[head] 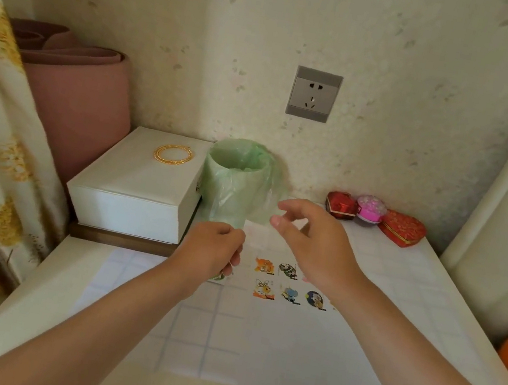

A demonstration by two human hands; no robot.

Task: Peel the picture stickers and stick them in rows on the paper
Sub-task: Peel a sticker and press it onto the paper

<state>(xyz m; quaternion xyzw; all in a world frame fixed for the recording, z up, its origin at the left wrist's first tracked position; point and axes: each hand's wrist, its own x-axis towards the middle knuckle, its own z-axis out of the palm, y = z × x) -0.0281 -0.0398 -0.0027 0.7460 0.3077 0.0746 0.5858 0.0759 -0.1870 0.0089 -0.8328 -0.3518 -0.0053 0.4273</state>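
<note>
Two rows are taking shape on the paper, which lies flat on the table. The stickers sit near its far edge. The upper row shows an orange figure and a striped one. The lower row shows a rabbit-like one, a blue one and a dark round one. That makes five in plain view, evenly spaced. The right forearm crosses the end of both rows, so there may be more under it; I cannot tell.

The left hand is curled tight at the left end of the rows. A thin pale edge and a bit of green poke out below its fingers. It looks like the sticker sheet, though most of it is hidden in the fist.

The right hand hovers above the table just beside the bin with its green liner. Its thumb and forefinger are apart and the other fingers are loose. I see nothing firmly pinched there. There is a faint filmy patch between the two hands, too blurred to name.

My read is that this is early to middle going. Two short rows are begun, and most of the paper towards the person is bare and waiting for more. The next sticker has to be peeled from whatever the left hand holds, then set in line with its neighbours.
</note>
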